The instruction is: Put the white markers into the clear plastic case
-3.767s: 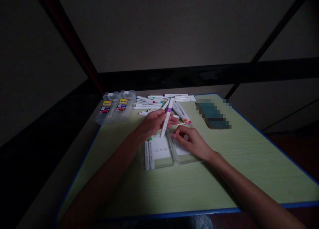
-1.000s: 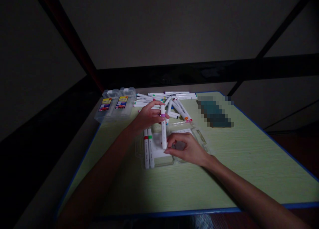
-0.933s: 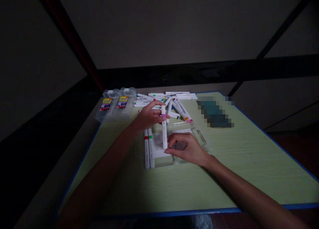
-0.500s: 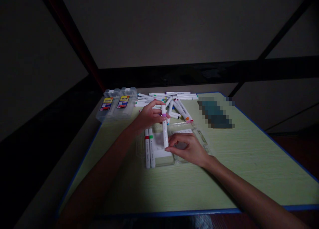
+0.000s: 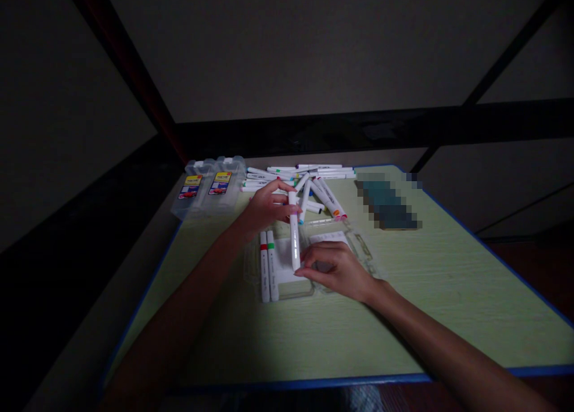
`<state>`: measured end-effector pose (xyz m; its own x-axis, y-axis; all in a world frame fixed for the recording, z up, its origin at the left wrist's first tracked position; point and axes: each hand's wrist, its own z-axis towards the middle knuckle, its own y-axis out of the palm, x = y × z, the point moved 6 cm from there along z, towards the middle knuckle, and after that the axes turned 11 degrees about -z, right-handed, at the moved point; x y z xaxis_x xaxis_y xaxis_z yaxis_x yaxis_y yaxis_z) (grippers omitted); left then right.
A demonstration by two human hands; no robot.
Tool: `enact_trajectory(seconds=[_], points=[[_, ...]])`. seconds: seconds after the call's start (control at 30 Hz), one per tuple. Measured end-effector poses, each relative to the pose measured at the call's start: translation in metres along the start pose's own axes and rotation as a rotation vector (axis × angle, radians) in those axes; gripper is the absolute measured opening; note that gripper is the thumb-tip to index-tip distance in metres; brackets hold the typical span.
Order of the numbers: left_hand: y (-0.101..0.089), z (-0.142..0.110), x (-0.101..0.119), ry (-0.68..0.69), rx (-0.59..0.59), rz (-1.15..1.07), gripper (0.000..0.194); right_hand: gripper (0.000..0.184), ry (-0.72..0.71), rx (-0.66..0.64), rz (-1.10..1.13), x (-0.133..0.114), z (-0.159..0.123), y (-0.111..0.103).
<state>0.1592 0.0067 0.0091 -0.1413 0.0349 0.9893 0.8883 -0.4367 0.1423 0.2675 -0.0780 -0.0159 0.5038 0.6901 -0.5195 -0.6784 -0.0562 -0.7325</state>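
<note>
Left hand (image 5: 269, 204): closed on a white marker (image 5: 294, 238), fingers and thumb around its upper end.
Right hand (image 5: 345, 271): thumb and fingers drawn narrow at the marker's lower end; I cannot tell whether they grip it.
Marker: slants down between the hands, above the case (image 5: 298, 295); its purple band, plain a moment ago, is now faint, and its low end sits slightly lower.
Meaning: the marker seems turned a little in the fingers, and is not laid down.
Case: clear, open, with white card (image 5: 287, 274) in its left half; the right hand covers part of the other half.
Red marker (image 5: 265, 274) and green marker (image 5: 272, 274): side by side at the left of the case, unmoved.
Pile (image 5: 326, 194): loose markers at odd angles beyond the hands.
Clear boxes (image 5: 191, 206): two, beside the pile, at far left.
Flat thing (image 5: 390, 206): blurred, right of the pile.
Desk (image 5: 403, 334): pale green, blue-edged, under everything.
</note>
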Motion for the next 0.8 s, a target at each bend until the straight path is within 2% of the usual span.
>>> enact_trajectory(seconds=[0.13,0.27,0.37,0.5,0.63,0.8], points=[[-0.005,0.000,0.001,0.030,0.018,-0.022,0.027,0.024,-0.058,-0.024,-0.097,-0.003,-0.001,0.002],[-0.006,0.000,0.001,0.050,0.016,-0.018,0.020,0.027,-0.180,-0.044,-0.256,-0.008,-0.002,0.004],[-0.006,0.000,0.001,0.052,0.012,-0.010,0.019,0.031,-0.261,-0.076,-0.387,-0.011,-0.004,0.006],[-0.007,-0.001,0.001,0.046,0.013,0.000,0.018,0.033,-0.340,-0.052,-0.516,-0.016,-0.005,0.006],[-0.010,0.000,0.001,0.065,0.017,0.049,0.019,0.034,-0.378,-0.022,-0.555,-0.023,-0.006,0.005],[-0.018,0.004,0.004,0.119,0.051,0.229,0.018,0.034,-0.395,-0.011,-0.567,-0.031,-0.005,0.004]])
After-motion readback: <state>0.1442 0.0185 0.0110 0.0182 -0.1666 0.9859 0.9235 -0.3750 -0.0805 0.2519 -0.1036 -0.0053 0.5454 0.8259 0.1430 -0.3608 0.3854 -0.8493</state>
